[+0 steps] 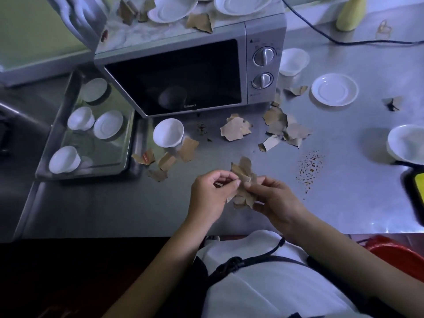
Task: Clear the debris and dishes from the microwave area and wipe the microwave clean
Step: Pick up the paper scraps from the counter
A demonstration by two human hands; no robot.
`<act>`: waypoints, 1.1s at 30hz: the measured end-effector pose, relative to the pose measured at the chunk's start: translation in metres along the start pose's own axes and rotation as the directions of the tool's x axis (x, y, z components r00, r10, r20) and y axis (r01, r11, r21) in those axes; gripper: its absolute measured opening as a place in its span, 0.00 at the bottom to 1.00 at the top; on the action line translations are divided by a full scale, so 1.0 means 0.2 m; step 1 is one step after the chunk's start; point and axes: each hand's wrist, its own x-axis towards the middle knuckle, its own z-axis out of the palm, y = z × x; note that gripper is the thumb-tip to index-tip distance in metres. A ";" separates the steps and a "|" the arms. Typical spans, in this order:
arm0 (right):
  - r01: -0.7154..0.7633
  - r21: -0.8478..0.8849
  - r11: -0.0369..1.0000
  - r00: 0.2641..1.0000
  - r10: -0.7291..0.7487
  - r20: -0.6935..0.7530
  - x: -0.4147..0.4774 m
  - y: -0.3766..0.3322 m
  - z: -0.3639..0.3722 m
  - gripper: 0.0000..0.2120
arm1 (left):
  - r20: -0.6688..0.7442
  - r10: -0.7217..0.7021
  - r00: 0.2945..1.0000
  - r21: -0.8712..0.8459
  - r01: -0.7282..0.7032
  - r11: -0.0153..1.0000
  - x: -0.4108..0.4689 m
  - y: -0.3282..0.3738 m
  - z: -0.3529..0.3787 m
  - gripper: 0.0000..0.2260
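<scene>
Both hands meet above the near edge of the grey steel table (114, 203). The left hand (206, 193) pinches, thumb to forefinger, at a bunch of torn brown paper scraps (243, 173). The right hand (273, 198) curls its fingers round the same bunch. At eleven o'clock from them sits the silver microwave (174, 74), door closed, with white saucers (172, 8) on its roof. At twelve o'clock lie loose brown pieces (234, 128), and at ten a white cup (168, 132).

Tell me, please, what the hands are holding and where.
A bunch of torn brown paper scraps: the left hand pinches its left edge, the right hand its right side.
</scene>
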 end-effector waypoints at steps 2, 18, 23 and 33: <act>0.013 -0.037 0.999 1.000 -0.014 -0.018 0.01 -0.02 -0.04 0.10 | -0.017 0.007 1.000 0.023 -0.006 1.000 -0.02 0.02 0.02 0.07; 0.049 -0.164 0.985 0.981 -0.016 0.196 0.09 -0.15 -0.27 0.03 | 0.149 -0.327 0.933 -0.421 0.359 0.833 -0.02 0.08 0.05 0.10; 0.129 -0.563 0.816 0.869 -0.367 -0.333 0.37 -0.36 -0.53 0.05 | 0.073 -0.391 0.917 -0.496 0.374 0.784 -0.03 0.07 0.01 0.09; -0.148 -0.952 -0.269 0.973 -0.212 -0.091 0.92 -0.66 -0.67 0.28 | 0.107 -0.393 0.913 -0.543 0.385 0.746 0.01 0.14 0.08 0.09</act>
